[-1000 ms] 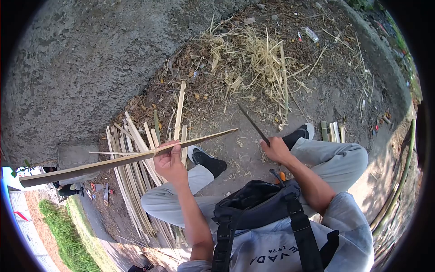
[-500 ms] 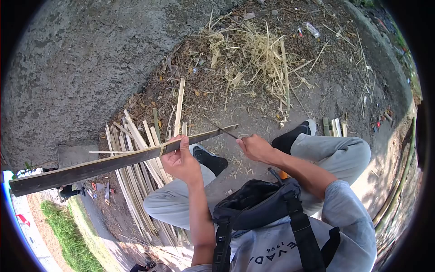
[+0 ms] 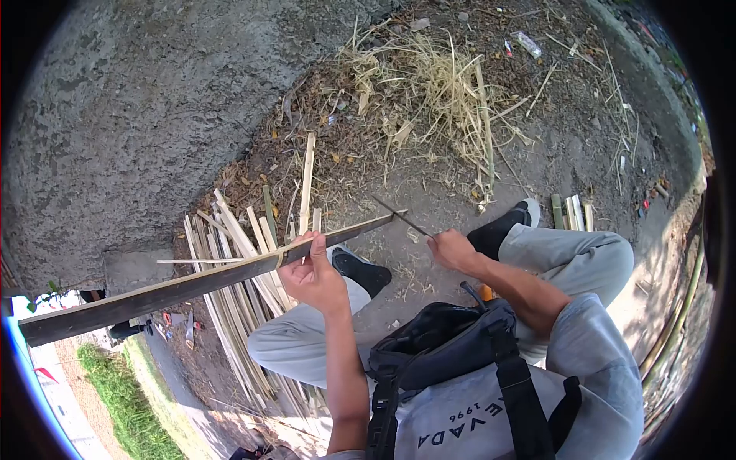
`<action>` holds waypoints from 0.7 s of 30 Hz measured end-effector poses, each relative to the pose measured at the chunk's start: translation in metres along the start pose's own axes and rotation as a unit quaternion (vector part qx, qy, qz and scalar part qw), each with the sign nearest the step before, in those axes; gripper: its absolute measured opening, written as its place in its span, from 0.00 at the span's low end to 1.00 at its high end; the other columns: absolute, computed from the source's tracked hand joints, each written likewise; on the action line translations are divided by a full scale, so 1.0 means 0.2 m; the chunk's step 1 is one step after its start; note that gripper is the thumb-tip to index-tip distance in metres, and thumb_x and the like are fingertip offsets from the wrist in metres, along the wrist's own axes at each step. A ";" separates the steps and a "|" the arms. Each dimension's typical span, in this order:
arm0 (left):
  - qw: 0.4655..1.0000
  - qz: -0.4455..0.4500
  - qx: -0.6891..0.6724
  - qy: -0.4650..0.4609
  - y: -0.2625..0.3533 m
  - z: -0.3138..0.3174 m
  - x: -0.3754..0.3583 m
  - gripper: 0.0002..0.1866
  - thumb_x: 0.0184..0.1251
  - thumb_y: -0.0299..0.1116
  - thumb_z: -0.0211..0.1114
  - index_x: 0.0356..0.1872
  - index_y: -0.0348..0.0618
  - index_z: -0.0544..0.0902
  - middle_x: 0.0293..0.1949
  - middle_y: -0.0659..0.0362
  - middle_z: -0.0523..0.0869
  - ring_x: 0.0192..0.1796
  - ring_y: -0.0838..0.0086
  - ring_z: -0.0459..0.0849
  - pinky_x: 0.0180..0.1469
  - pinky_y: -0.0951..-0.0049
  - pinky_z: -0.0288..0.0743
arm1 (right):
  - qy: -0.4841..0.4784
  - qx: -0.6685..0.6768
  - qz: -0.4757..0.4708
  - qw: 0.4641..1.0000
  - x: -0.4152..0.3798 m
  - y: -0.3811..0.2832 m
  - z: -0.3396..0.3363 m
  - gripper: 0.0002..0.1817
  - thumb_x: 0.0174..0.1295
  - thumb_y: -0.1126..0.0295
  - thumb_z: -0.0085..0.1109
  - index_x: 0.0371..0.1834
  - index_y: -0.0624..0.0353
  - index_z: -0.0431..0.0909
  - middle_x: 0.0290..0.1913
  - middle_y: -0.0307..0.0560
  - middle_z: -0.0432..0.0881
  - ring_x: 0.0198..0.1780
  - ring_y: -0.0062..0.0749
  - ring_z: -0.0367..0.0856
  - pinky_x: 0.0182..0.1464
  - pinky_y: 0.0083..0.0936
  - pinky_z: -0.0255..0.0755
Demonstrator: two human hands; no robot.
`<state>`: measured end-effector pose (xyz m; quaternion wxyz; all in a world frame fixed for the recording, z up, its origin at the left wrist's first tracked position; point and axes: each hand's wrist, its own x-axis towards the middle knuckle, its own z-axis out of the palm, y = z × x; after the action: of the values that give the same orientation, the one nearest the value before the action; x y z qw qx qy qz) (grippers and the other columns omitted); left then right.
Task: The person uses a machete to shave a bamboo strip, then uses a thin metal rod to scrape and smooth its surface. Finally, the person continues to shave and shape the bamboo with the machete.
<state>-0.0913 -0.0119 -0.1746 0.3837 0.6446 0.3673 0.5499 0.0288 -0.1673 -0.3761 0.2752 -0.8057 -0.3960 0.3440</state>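
Note:
My left hand (image 3: 316,282) is closed around a long bamboo strip (image 3: 176,285), dark on its broad face and pale along its edge. The strip slants across the view, its wide end at far left and its narrow tip at centre. In my closed right hand (image 3: 454,253) is a knife (image 3: 414,224) with a thin dark blade. Its blade crosses the strip close to the narrow tip; whether it touches is hard to tell. Fingers hide the knife's handle.
Split bamboo sticks (image 3: 230,307) lie piled beside my left leg, with a few short pieces (image 3: 572,213) by my right foot. Ahead is a heap of shavings (image 3: 437,96). A concrete slab (image 3: 153,115) rises at left. A black bag (image 3: 441,345) hangs on my chest.
My right hand has moved right, and the knife has slid along the bamboo strip to near its tip. My left hand keeps its hold on the strip. The whole view has shifted slightly.

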 end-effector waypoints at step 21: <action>1.000 -0.008 -0.002 -0.011 0.01 -0.09 -0.05 0.15 0.61 0.19 0.68 0.45 0.26 0.73 0.40 0.43 0.85 0.45 0.65 0.86 0.51 0.71 0.83 | -0.019 -0.010 0.058 0.998 -0.02 0.05 0.02 0.20 0.66 0.60 0.49 0.34 0.68 0.83 0.33 0.68 0.82 0.41 0.65 0.83 0.47 0.51 0.77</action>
<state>-0.1097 -0.0205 -0.1757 0.3935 0.6470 0.3671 0.5402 0.0298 -0.1753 -0.3848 0.2388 -0.8235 -0.3571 0.3705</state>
